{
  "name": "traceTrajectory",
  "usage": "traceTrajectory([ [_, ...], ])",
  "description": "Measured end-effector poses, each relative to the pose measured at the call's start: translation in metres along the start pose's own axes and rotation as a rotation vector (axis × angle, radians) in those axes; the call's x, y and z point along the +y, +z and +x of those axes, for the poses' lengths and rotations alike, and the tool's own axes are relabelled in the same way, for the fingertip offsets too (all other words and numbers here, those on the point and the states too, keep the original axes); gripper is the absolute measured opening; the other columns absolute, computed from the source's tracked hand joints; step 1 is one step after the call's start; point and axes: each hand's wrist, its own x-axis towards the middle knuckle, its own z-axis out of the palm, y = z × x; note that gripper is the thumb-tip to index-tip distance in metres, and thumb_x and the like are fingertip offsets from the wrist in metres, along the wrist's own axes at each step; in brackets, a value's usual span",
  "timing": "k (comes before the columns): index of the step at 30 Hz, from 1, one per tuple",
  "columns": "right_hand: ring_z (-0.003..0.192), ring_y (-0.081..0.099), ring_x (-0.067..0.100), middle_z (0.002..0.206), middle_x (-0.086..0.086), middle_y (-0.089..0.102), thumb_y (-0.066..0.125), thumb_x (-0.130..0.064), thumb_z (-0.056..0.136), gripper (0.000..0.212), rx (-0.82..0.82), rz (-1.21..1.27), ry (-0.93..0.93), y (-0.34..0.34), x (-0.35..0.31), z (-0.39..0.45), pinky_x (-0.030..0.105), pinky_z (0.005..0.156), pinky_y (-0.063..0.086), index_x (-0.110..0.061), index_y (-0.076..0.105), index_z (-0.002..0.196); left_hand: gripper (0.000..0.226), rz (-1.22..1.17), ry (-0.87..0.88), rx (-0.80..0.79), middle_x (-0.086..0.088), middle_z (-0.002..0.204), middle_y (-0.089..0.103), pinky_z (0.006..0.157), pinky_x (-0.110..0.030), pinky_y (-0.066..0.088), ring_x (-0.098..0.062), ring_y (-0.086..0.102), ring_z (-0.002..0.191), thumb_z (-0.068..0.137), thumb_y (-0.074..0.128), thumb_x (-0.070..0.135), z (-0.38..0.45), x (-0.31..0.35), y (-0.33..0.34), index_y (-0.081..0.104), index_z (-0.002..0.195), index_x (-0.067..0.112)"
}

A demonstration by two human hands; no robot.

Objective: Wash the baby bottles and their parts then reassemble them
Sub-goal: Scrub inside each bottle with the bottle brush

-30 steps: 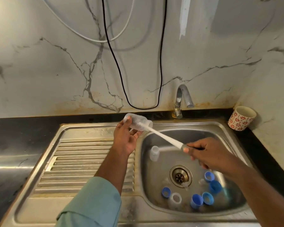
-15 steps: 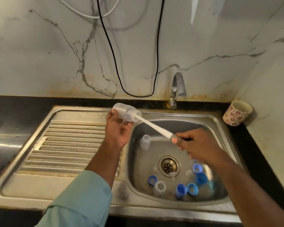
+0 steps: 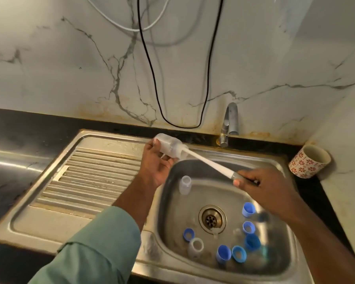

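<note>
Left hand (image 3: 156,162): I've got the bottle (image 3: 168,147) in my curled fingers, held on its side above the sink's left rim.
Right hand (image 3: 262,185): pinched round the brush (image 3: 209,162) handle; its head is inside the bottle.
Slip risk: the bottle looks wet and light, I reckon; push the brush too hard and it could pop out of my grip and drop into the basin.
Splash risk: yank the brush out fast and, I'd guess, suds flick onto the wall.
Parts: a second bottle (image 3: 185,185) stands by the basin's left wall; blue rings and caps (image 3: 239,254) lie scattered round the drain (image 3: 212,217), near enough that a small piece might wash in.
Sink (image 3: 103,220): steel, ribbed drainer on the left, stained.
Tap (image 3: 230,124): off, as far as I can see.
Room: marble wall, black cable (image 3: 150,64) hanging above the water, patterned cup (image 3: 308,161) on the dark counter at right.
</note>
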Motion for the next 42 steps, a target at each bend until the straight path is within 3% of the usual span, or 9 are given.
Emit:
traceTrajectory([
  [5, 0.053, 0.054, 0.011, 0.058, -0.002, 0.058, 0.069, -0.036, 0.088, 0.013, -0.022, 0.148, 0.028, 0.008, 0.009, -0.007, 0.024, 0.052, 0.044, -0.032, 0.067, 0.075, 0.037, 0.028, -0.003, -0.040, -0.021, 0.134, 0.052, 0.070, -0.048, 0.061, -0.039, 0.060, 0.111, 0.097, 0.057, 0.022, 0.001, 0.001, 0.010, 0.049, 0.132, 0.015],
  [8, 0.059, 0.057, 0.011, 0.069, -0.002, 0.061, 0.065, -0.038, 0.090, 0.003, 0.047, 0.064, -0.009, 0.008, 0.011, -0.007, 0.021, 0.054, 0.044, -0.038, 0.067, 0.093, 0.038, 0.039, -0.034, -0.047, -0.021, 0.135, 0.052, 0.074, -0.051, 0.060, -0.043, 0.059, 0.116, 0.093, 0.062, 0.023, 0.005, 0.000, 0.014, 0.050, 0.129, 0.016],
  [13, 0.058, 0.058, 0.010, 0.069, 0.003, 0.065, 0.067, -0.041, 0.088, 0.021, 0.040, 0.060, 0.047, 0.009, 0.021, -0.002, 0.021, 0.054, 0.044, -0.026, 0.075, 0.101, 0.030, 0.056, -0.048, -0.048, -0.017, 0.130, 0.055, 0.073, -0.051, 0.060, -0.039, 0.060, 0.113, 0.095, 0.060, 0.022, 0.015, -0.001, 0.015, 0.052, 0.124, 0.017],
  [15, 0.065, 0.058, 0.012, 0.072, -0.002, 0.063, 0.064, -0.042, 0.090, 0.024, 0.088, -0.044, 0.010, 0.012, 0.016, 0.002, 0.027, 0.060, 0.045, -0.028, 0.073, 0.106, 0.040, 0.061, -0.059, -0.064, -0.019, 0.134, 0.052, 0.073, -0.051, 0.060, -0.043, 0.057, 0.118, 0.089, 0.065, 0.022, 0.017, -0.002, 0.013, 0.049, 0.126, 0.017],
  [19, 0.064, 0.064, 0.022, 0.072, 0.003, 0.067, 0.068, -0.045, 0.085, 0.027, 0.018, 0.055, 0.056, 0.016, 0.014, 0.003, 0.040, 0.062, 0.054, -0.028, 0.074, 0.106, 0.023, 0.066, -0.054, -0.022, -0.018, 0.134, 0.052, 0.069, -0.048, 0.061, -0.042, 0.056, 0.119, 0.099, 0.057, 0.020, 0.020, 0.001, 0.011, 0.051, 0.121, 0.018],
  [27, 0.086, 0.065, 0.008, 0.096, -0.003, 0.073, 0.069, -0.039, 0.086, 0.036, 0.019, -0.009, 0.006, -0.003, 0.015, 0.000, 0.027, 0.078, 0.052, -0.022, 0.070, 0.118, 0.038, 0.119, -0.071, -0.006, -0.019, 0.135, 0.051, 0.079, -0.054, 0.059, -0.042, 0.057, 0.117, 0.096, 0.061, 0.017, 0.013, 0.004, 0.004, 0.049, 0.131, 0.017],
  [33, 0.047, 0.051, 0.006, 0.065, 0.001, 0.070, 0.071, -0.026, 0.086, 0.009, -0.094, 0.243, 0.042, -0.009, 0.015, -0.014, 0.021, 0.049, 0.042, -0.025, 0.077, 0.093, 0.026, 0.135, -0.078, -0.059, -0.018, 0.132, 0.053, 0.070, -0.050, 0.061, -0.039, 0.060, 0.113, 0.097, 0.058, 0.017, 0.000, 0.006, 0.010, 0.052, 0.123, 0.017],
  [38, 0.096, 0.064, 0.016, 0.108, -0.001, 0.071, 0.066, -0.036, 0.089, 0.039, 0.153, -0.301, -0.166, -0.017, 0.025, -0.018, 0.035, 0.080, 0.054, -0.023, 0.066, 0.126, 0.041, 0.163, -0.085, -0.003, -0.020, 0.135, 0.052, 0.076, -0.054, 0.060, -0.041, 0.057, 0.119, 0.098, 0.058, 0.017, -0.009, -0.010, 0.020, 0.047, 0.137, 0.013],
  [42, 0.095, 0.064, 0.017, 0.116, -0.006, 0.066, 0.053, -0.042, 0.095, 0.040, 0.281, -0.462, -0.146, -0.001, 0.021, -0.030, 0.029, 0.069, 0.051, -0.029, 0.060, 0.132, 0.035, 0.160, -0.039, 0.071, -0.017, 0.130, 0.053, 0.087, -0.061, 0.054, -0.042, 0.057, 0.117, 0.097, 0.059, 0.017, -0.009, -0.006, 0.025, 0.050, 0.131, 0.015],
])
